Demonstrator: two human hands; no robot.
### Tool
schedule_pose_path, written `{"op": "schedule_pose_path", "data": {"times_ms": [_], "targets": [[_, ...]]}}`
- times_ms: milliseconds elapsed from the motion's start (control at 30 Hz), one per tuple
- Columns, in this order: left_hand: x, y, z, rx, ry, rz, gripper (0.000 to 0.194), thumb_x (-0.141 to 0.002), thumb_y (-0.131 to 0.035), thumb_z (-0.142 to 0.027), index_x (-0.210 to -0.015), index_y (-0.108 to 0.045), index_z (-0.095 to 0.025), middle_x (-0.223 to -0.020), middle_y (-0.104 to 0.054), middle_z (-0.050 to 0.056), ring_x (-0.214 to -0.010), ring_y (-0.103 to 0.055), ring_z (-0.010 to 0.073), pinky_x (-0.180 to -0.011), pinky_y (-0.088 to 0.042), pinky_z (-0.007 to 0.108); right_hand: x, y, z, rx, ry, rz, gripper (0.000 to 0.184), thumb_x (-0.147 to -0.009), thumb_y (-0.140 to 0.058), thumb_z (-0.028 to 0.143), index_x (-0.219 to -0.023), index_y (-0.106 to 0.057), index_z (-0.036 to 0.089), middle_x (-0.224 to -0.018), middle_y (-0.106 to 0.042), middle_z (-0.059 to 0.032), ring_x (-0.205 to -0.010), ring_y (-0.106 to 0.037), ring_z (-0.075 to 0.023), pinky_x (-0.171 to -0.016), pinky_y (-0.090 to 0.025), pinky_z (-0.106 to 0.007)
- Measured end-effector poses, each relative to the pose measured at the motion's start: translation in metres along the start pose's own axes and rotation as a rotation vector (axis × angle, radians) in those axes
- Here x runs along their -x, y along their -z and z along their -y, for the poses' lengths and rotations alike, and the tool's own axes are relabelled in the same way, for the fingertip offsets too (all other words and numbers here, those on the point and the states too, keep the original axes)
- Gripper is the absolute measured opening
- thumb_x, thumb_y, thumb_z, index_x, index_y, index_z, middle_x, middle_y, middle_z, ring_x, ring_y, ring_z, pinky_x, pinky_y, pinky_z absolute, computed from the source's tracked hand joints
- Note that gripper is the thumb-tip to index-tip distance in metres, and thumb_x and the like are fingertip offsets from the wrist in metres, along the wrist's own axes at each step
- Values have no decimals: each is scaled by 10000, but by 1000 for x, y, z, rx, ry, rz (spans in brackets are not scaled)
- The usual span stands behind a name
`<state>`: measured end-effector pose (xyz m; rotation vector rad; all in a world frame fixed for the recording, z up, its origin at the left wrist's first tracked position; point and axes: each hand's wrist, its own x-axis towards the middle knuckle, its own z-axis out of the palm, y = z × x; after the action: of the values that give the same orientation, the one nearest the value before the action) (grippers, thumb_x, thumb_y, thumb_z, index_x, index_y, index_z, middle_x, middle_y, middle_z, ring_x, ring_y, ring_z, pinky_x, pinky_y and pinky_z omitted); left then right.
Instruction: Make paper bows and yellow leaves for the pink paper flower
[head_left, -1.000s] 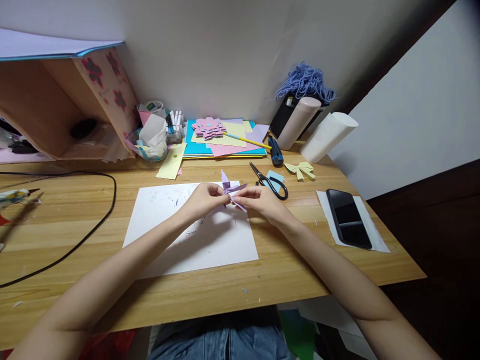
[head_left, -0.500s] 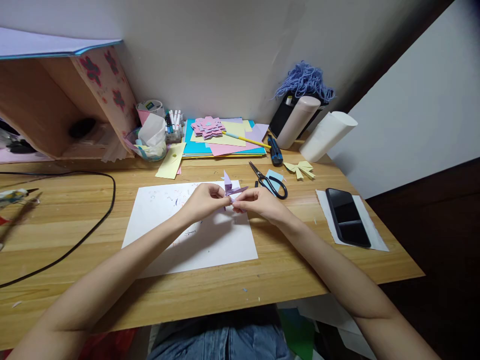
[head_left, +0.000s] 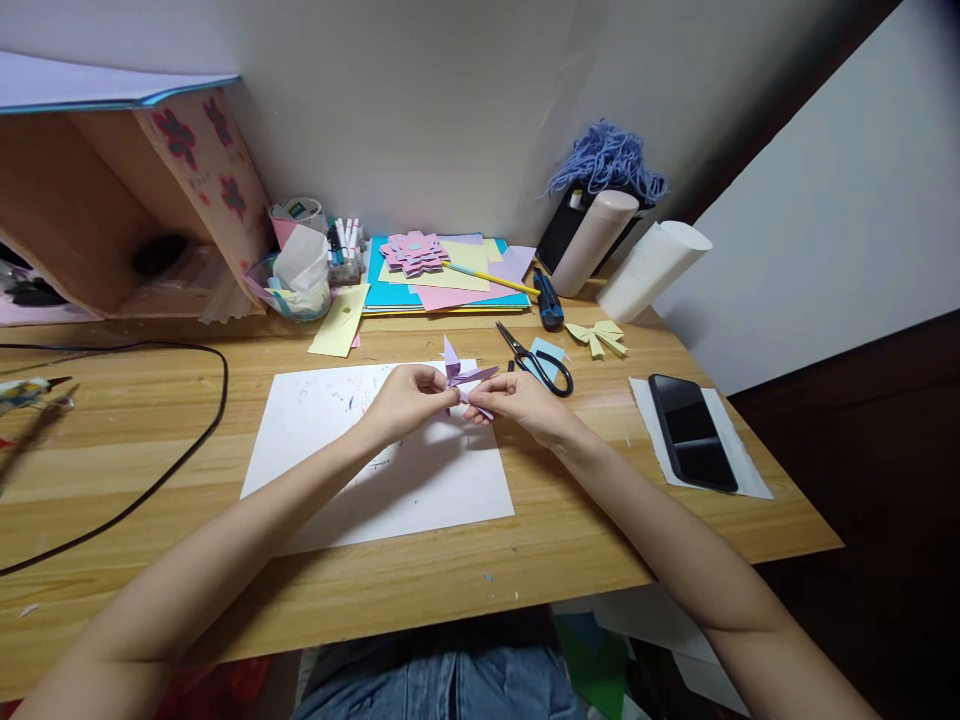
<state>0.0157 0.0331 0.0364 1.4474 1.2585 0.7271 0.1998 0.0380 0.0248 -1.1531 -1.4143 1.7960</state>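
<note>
A small folded purple paper piece (head_left: 463,379) with pointed flaps is held between both hands above a white sheet (head_left: 375,470) on the wooden desk (head_left: 570,540). My left hand (head_left: 409,400) pinches its left side with curled fingers. My right hand (head_left: 521,405) pinches its right side, fingertips closed on a lower flap. The two hands nearly touch at the paper. Black scissors (head_left: 536,362) lie just beyond my right hand on a light blue scrap.
A stack of coloured paper (head_left: 442,280) with a pink paper flower (head_left: 411,252) lies at the back. Nearby are a cup of markers (head_left: 346,250), a utility knife (head_left: 550,304), a yellow paper bow (head_left: 600,338), a phone (head_left: 690,432), white rolls (head_left: 652,270) and a black cable (head_left: 180,450).
The hands stay pinched on the purple paper and shift only slightly; the right fingers have worked along a lower flap. The view has drifted a little.
</note>
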Motion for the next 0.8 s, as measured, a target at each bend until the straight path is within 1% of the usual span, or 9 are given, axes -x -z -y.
{"op": "schedule_pose_path", "data": {"times_ms": [133,233,367,467,600,700,800], "targets": [[0,-2,2,-2,14,5,174,-649,-597,-306,-587,-551,-150,-640,-646,34,-621,-581,146,-584,-395,246,2,-2,3,19,-8,-25,251,-663,-716,389,-700,-691,142,-675,-704,-43,-610,-620,-104,-669,-498,-258],[1,-1,2,-35,30,15,193,-658,-593,-330,-605,-588,-145,-654,-656,36,-625,-581,148,-579,-392,246,3,-3,5,57,-7,-36,255,-655,-720,391,-687,-690,140,-669,-702,-46,-609,-624,-108,-680,-504,-266],[3,1,-1,-44,49,29,215,-630,-627,-346,-603,-618,-133,-621,-653,40,-590,-572,148,-545,-383,243,4,-4,3,74,10,-26,243,-667,-709,382,-697,-691,142,-697,-706,-55,-629,-630,-117,-689,-505,-272],[3,0,-2,-51,55,35,214,-623,-634,-334,-570,-616,-128,-584,-643,39,-557,-560,142,-526,-371,239,3,-6,1,58,11,-46,201,-679,-693,337,-685,-686,136,-693,-703,-55,-622,-625,-114,-678,-506,-263],[2,0,-1,-79,52,-5,201,-616,-639,-321,-588,-647,-122,-565,-641,33,-536,-548,138,-515,-362,238,3,-9,1,49,19,-70,114,-675,-666,246,-667,-683,134,-680,-702,-48,-623,-628,-116,-670,-507,-255],[0,2,-1,-102,65,-6,210,-624,-636,-329,-614,-672,-122,-584,-655,36,-544,-548,138,-518,-361,237,3,-6,3,40,20,-35,103,-681,-645,216,-709,-701,134,-708,-710,-47,-655,-640,-120,-686,-505,-256],[-2,6,-1,-101,87,16,229,-640,-628,-340,-643,-695,-121,-611,-671,45,-559,-543,134,-541,-365,238,2,0,4,16,16,48,159,-693,-636,212,-807,-720,139,-746,-715,-45,-675,-644,-120,-703,-502,-261]]}}
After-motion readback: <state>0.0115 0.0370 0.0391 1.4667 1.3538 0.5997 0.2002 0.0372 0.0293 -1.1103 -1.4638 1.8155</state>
